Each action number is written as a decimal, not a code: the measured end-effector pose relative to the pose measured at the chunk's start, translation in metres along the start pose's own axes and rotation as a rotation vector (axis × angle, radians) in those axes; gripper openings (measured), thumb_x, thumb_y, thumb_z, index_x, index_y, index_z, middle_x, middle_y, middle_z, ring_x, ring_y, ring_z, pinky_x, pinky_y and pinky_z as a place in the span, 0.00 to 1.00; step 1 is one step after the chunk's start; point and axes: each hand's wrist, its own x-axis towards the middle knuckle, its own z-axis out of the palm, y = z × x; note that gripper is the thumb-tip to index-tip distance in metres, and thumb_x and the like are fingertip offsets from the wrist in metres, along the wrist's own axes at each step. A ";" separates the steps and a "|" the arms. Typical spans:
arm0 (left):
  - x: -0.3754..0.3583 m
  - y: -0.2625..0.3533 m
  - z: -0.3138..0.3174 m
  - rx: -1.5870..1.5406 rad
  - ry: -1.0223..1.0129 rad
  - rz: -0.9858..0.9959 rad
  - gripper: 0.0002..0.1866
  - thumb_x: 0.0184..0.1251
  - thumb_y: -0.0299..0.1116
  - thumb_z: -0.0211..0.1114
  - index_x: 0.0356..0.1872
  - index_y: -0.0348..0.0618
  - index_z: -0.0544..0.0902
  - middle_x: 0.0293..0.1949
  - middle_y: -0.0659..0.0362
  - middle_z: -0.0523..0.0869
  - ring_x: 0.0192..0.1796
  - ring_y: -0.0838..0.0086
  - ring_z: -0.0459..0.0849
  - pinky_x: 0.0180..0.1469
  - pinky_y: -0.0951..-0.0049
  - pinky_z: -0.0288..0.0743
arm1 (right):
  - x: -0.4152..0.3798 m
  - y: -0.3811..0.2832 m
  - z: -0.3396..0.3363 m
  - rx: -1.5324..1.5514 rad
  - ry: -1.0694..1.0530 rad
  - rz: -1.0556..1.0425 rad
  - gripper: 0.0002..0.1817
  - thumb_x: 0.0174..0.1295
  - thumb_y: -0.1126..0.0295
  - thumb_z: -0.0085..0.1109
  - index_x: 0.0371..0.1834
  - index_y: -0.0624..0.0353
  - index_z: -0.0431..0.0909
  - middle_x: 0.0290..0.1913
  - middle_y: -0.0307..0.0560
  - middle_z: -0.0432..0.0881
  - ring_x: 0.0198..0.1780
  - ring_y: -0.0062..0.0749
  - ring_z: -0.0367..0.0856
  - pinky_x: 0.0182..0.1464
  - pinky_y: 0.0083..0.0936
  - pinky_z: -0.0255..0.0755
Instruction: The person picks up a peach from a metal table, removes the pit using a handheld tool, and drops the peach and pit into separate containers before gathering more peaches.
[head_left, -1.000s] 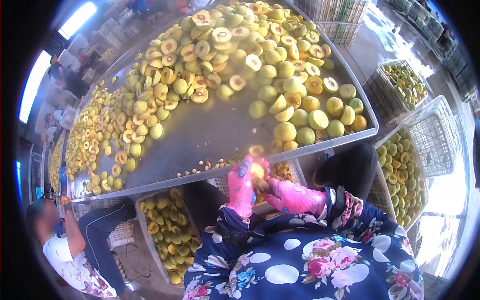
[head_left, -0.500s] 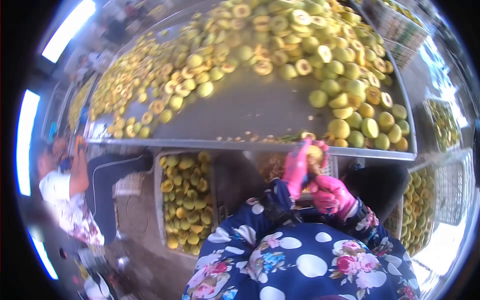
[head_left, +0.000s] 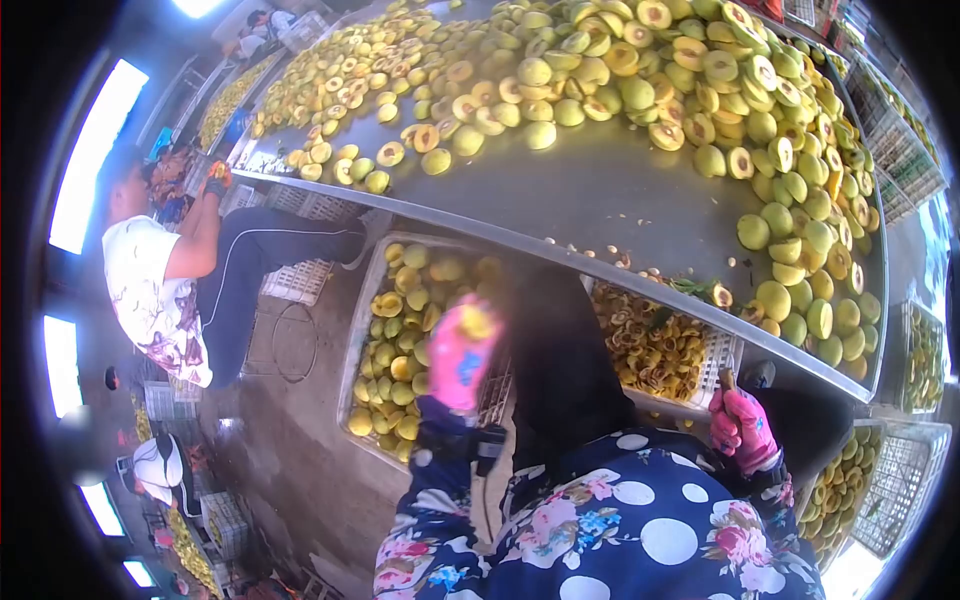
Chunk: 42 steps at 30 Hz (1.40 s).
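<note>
Fruit piece (head_left: 477, 322) now away from the near edge of the counter (head_left: 640, 190), seemingly the one worked with both hands a moment ago. Appears, yellow and blurred, against the left hand (head_left: 462, 355), swung left above the right side of the fruit crate (head_left: 496, 398); impossible to tell whether gripped or being let go. Grips a brown stick-like tool (head_left: 727, 379) in the right hand (head_left: 742, 430), well apart at the right. Two-handed work on that piece apparently over, judging by this parting.

Around: halved fruit (head_left: 690, 55) heaped on the counter's far and right parts, pits (head_left: 613, 250) along its near edge, scraps (head_left: 655, 345) in a crate below. Dark-trousered leg (head_left: 560, 350) between both crates, partly in the way. Farther left, seated co-worker (head_left: 145, 270), clear of both hands.
</note>
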 end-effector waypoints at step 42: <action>0.131 -0.268 0.302 2.073 -0.981 0.426 0.37 0.50 0.43 0.69 0.61 0.38 0.70 0.59 0.45 0.74 0.62 0.54 0.71 0.63 0.62 0.66 | -0.019 0.020 -0.043 -0.642 0.196 0.113 0.15 0.69 0.62 0.51 0.49 0.63 0.70 0.30 0.40 0.75 0.26 0.21 0.72 0.29 0.21 0.70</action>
